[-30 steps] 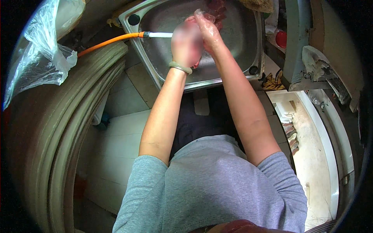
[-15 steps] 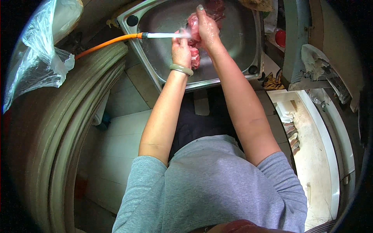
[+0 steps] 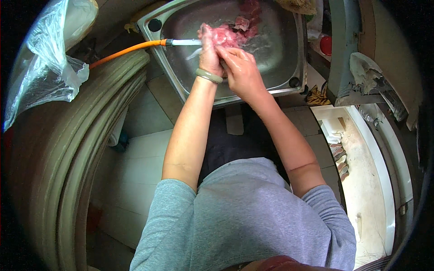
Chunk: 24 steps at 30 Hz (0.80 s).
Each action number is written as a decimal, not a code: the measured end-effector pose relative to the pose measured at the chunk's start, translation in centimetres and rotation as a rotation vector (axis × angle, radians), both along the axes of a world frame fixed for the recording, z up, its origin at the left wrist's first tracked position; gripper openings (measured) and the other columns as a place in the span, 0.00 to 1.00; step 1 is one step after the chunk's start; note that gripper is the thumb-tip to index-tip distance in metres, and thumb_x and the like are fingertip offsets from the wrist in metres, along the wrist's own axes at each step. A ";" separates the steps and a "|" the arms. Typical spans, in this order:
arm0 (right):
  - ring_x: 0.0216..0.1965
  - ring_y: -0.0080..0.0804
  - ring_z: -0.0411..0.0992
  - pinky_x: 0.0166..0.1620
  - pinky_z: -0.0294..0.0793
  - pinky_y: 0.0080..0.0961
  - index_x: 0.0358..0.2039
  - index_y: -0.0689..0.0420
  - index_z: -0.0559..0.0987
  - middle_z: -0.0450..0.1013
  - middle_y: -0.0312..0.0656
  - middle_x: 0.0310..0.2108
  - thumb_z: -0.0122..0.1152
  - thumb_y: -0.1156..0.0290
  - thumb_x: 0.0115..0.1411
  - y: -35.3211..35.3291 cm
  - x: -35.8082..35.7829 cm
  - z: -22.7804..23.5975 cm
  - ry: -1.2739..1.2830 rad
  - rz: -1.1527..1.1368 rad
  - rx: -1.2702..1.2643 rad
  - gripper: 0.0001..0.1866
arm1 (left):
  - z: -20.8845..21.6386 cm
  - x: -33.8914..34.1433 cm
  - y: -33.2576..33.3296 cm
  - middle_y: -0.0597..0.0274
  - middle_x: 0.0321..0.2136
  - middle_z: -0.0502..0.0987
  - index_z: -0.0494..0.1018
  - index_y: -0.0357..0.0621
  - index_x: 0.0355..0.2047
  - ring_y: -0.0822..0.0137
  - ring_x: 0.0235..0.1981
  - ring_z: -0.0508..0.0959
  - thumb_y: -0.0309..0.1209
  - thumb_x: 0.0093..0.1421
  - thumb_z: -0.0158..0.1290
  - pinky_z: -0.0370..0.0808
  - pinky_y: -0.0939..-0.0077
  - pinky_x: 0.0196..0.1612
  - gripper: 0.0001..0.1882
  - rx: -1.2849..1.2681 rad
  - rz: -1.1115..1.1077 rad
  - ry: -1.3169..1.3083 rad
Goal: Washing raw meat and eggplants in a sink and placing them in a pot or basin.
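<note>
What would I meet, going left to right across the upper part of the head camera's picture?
Clear plastic bag, orange hose, left hand, right hand, red round object.

We count one left hand (image 3: 208,53) and one right hand (image 3: 243,71), two in total. We identify one bangle (image 3: 209,76), one orange hose (image 3: 124,53), one water jet (image 3: 187,42), one stainless-steel sink (image 3: 183,27) and two round black discs (image 3: 155,25) at its corners. We list at least two pieces of raw meat (image 3: 227,36); overlap prevents an exact count.
</note>
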State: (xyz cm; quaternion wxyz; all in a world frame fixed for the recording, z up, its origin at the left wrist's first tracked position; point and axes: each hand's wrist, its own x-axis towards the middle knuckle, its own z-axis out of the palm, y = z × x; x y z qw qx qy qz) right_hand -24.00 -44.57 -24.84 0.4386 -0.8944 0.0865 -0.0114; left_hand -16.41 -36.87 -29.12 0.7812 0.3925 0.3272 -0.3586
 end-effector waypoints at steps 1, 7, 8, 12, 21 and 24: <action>0.45 0.38 0.68 0.47 0.65 0.35 0.50 0.54 0.70 0.72 0.42 0.40 0.53 0.79 0.51 -0.6 -0.2 0.0 -0.035 -0.045 -0.004 0.23 | 0.3 -0.1 -0.2 0.64 0.31 0.73 0.66 0.49 0.37 0.69 0.31 0.74 0.55 0.58 0.45 0.73 0.73 0.35 0.22 0.030 -0.020 -0.043; 0.37 0.31 0.72 0.42 0.71 0.25 0.43 0.58 0.75 0.75 0.41 0.35 0.59 0.72 0.51 -2.0 3.9 -3.3 -0.038 -0.345 0.081 0.17 | -1.0 -1.5 -0.3 0.66 0.15 0.67 0.68 0.46 0.27 0.73 0.12 0.66 0.66 0.55 0.35 0.60 0.79 0.14 0.33 0.219 -0.392 -0.051; 0.35 0.28 0.71 0.40 0.71 0.23 0.42 0.58 0.75 0.74 0.40 0.34 0.59 0.71 0.52 -2.4 4.5 -3.8 0.111 -0.264 0.278 0.16 | -1.1 -1.7 -0.6 0.66 0.12 0.66 0.69 0.46 0.25 0.74 0.09 0.65 0.68 0.54 0.32 0.59 0.79 0.11 0.36 0.253 -0.375 -0.059; 0.28 0.18 0.69 0.33 0.70 0.17 0.39 0.60 0.75 0.73 0.34 0.30 0.59 0.68 0.54 -2.4 5.7 -5.7 0.406 -0.266 0.891 0.13 | -1.2 -2.3 -0.1 0.63 0.13 0.70 0.72 0.43 0.31 0.73 0.07 0.65 0.69 0.55 0.27 0.61 0.79 0.10 0.41 0.411 -0.374 -0.130; 0.36 0.20 0.71 0.40 0.70 0.19 0.42 0.58 0.73 0.73 0.36 0.36 0.56 0.66 0.57 -2.2 4.6 -4.3 0.387 -0.106 1.132 0.14 | -1.1 -1.8 1.2 0.62 0.26 0.75 0.72 0.41 0.39 0.73 0.20 0.72 0.64 0.58 0.29 0.70 0.78 0.22 0.38 0.376 -0.230 -0.074; 0.36 0.20 0.69 0.41 0.70 0.21 0.44 0.57 0.73 0.72 0.35 0.39 0.60 0.68 0.54 -1.2 3.4 -6.6 0.226 -0.137 1.016 0.17 | -1.0 -1.8 0.5 0.64 0.26 0.75 0.72 0.41 0.39 0.73 0.21 0.73 0.62 0.59 0.31 0.70 0.79 0.22 0.36 0.331 -0.170 -0.096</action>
